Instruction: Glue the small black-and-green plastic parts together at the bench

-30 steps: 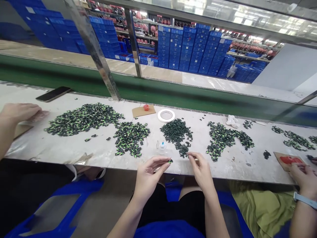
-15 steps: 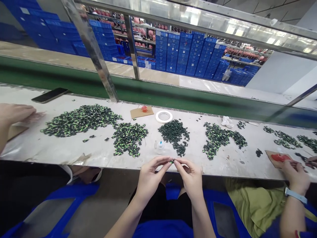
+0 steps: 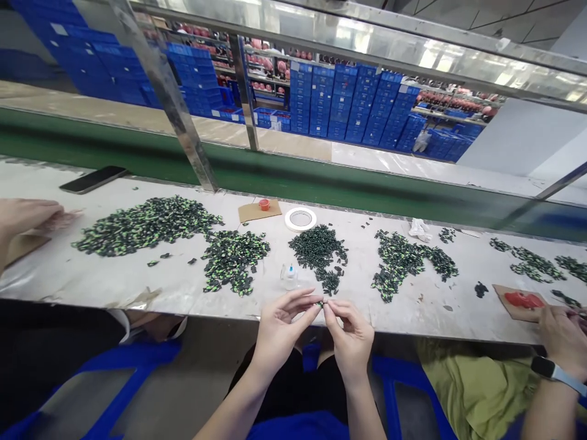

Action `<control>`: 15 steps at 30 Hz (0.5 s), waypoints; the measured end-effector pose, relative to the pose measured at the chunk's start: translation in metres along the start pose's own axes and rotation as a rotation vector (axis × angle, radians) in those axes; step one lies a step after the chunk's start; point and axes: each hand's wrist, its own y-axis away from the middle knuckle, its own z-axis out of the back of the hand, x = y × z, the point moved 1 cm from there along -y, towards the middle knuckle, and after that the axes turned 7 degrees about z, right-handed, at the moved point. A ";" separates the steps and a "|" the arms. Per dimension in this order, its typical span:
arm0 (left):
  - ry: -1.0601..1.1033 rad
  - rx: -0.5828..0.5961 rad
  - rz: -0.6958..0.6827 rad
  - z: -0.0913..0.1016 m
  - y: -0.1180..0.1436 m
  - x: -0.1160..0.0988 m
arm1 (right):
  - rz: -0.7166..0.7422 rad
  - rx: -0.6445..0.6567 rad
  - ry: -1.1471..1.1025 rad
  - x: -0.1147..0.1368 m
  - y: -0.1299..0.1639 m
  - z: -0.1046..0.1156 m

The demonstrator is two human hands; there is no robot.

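Lower centre of frame: left hand and right hand meet at the desk edge, fingers of both clamped on one small dark-green part; glue bottle just above.

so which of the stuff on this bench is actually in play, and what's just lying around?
In play: left hand and right hand pinching a small green-black part; dark part pile; glue bottle.
Lying about: phone; tape ring; red cap on cardboard.

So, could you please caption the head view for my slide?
Left hand and right hand pinch a small green part together at the bench edge.
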 end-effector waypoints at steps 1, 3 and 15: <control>-0.006 -0.010 -0.001 -0.001 -0.001 0.000 | 0.022 0.020 0.016 -0.003 0.000 0.001; -0.014 -0.027 -0.010 -0.001 -0.003 0.001 | 0.037 0.073 0.048 -0.007 -0.001 0.003; -0.114 -0.063 0.003 -0.008 0.000 -0.002 | -0.186 0.247 -0.029 -0.021 -0.005 0.017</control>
